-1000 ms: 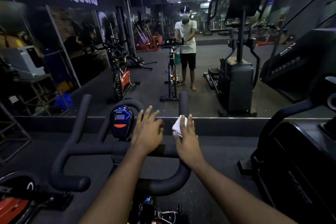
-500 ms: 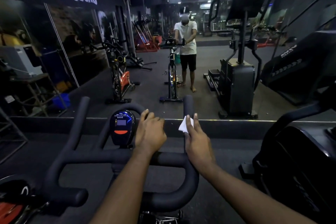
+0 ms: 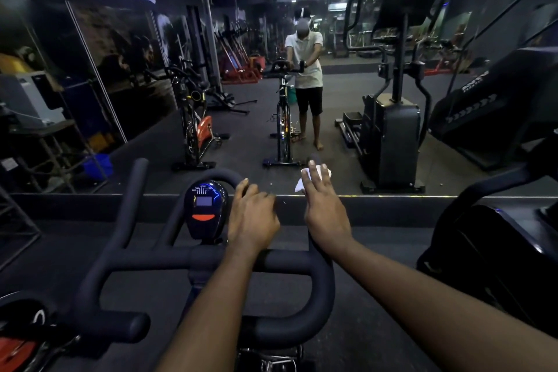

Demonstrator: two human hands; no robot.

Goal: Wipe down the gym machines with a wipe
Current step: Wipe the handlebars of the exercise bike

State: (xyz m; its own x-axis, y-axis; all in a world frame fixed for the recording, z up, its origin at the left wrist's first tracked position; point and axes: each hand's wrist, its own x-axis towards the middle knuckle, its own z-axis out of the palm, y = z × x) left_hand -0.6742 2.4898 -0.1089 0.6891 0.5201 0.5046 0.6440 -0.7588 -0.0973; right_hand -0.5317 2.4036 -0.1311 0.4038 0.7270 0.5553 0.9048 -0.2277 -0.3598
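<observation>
- The right hand, fingers nearly straight, presses the white wipe onto the handlebar's right horn near its tip, likely so the cloth hugs the grip.
- The left hand curls round the centre loop, seemingly steadying the bike.

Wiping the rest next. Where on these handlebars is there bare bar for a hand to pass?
Free: left horn, the crossbar between it and the console, the lower right curve below the right hand. Crowded: the middle, where the left hand grips the loop bar beside the console; the wipe is on the right horn.
</observation>
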